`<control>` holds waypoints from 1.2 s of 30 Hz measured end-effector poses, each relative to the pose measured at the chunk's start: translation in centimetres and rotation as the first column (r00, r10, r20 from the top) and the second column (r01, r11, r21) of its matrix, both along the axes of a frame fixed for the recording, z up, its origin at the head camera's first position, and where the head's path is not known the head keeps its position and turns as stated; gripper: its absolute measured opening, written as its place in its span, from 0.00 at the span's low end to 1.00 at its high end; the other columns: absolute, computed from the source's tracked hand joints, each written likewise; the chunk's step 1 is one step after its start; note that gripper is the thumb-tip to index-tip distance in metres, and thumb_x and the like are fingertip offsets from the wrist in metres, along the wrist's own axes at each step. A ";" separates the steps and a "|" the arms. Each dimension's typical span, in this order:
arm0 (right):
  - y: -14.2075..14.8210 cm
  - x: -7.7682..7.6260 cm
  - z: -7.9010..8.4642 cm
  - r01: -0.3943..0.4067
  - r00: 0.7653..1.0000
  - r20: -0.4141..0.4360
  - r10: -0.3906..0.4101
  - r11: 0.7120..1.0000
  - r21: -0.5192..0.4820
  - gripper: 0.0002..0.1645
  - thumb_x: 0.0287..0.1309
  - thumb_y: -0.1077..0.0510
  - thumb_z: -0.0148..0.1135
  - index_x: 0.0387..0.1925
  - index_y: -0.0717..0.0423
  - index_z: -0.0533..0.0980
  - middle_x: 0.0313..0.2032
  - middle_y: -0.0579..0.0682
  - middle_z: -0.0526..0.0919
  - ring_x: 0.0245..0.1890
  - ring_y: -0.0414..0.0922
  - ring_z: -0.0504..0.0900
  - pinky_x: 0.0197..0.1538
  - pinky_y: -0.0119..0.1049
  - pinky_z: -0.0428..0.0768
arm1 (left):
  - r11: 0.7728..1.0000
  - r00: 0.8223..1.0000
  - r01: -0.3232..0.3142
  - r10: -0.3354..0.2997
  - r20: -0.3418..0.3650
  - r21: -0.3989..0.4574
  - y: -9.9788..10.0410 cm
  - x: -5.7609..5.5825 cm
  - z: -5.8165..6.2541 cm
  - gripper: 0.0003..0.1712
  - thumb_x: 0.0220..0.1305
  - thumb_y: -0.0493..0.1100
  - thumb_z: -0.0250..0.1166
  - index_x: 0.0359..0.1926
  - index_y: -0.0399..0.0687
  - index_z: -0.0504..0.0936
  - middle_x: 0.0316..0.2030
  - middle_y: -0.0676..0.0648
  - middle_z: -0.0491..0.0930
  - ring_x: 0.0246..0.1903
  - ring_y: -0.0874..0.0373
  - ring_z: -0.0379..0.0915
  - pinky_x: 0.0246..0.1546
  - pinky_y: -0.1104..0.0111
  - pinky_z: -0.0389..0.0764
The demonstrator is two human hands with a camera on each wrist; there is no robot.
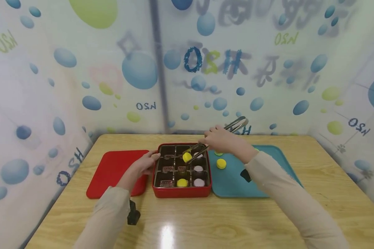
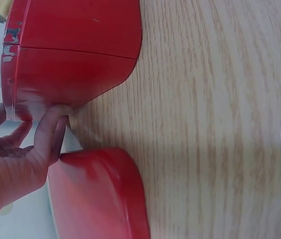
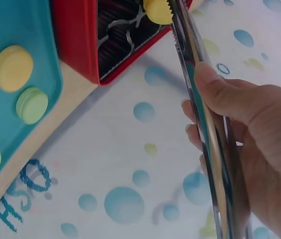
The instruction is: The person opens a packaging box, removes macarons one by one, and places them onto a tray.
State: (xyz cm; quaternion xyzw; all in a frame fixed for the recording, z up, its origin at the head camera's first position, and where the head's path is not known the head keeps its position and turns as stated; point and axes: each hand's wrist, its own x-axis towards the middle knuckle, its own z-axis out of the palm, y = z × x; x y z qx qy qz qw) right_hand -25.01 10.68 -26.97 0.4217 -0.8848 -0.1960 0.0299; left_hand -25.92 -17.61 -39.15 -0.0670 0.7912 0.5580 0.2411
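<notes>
My right hand (image 1: 225,140) holds metal tongs (image 3: 200,94), whose tips are at a yellow macaron (image 1: 187,157) over the back part of the box's middle column. My left hand (image 1: 144,162) grips the left wall of the red box (image 1: 182,192); in the left wrist view its fingers (image 2: 46,127) touch the box's outer side by the rim. Inside the box is a dark divided insert. Another yellow macaron (image 1: 182,183) lies in the front middle compartment. Pale lilac macarons (image 1: 199,182) line the right column, the rearmost partly hidden by the tongs.
A red lid (image 1: 112,173) lies left of the box. On the right a blue tray (image 1: 233,186) carries a yellow macaron (image 1: 221,164) and green macarons (image 3: 32,105); my right forearm covers part of it. A patterned curtain (image 1: 205,103) hangs behind the wooden table (image 1: 224,221).
</notes>
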 end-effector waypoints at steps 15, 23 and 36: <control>4.4 0.6 1.2 0.083 0.996 0.011 -0.083 0.996 -0.024 0.20 0.53 0.53 0.63 0.49 0.49 0.76 0.36 0.53 0.78 0.34 0.50 0.75 0.40 0.42 0.73 | 1.000 1.000 -0.001 0.001 0.005 0.012 0.1 -0.1 -0.2 0.34 0.71 0.52 0.41 0.71 0.48 0.40 0.64 0.33 0.55 0.64 0.40 0.52 0.53 0.47 0.71; 7.5 0.6 0.8 0.182 0.982 0.052 -0.181 0.983 -0.021 0.22 0.52 0.55 0.64 0.51 0.51 0.76 0.38 0.54 0.80 0.38 0.52 0.76 0.43 0.47 0.74 | 1.000 1.000 -0.004 0.004 -0.004 0.022 0.1 0.0 -0.3 0.34 0.72 0.51 0.41 0.71 0.46 0.40 0.64 0.32 0.54 0.64 0.38 0.51 0.53 0.46 0.70; 12.7 1.1 -0.6 0.281 0.958 0.061 -0.281 0.960 0.014 0.18 0.48 0.56 0.67 0.44 0.51 0.79 0.36 0.54 0.80 0.36 0.53 0.76 0.40 0.47 0.73 | 1.000 1.000 0.001 -0.001 -0.001 0.007 0.1 0.0 -0.3 0.34 0.71 0.52 0.41 0.71 0.48 0.40 0.65 0.33 0.54 0.65 0.38 0.51 0.53 0.46 0.70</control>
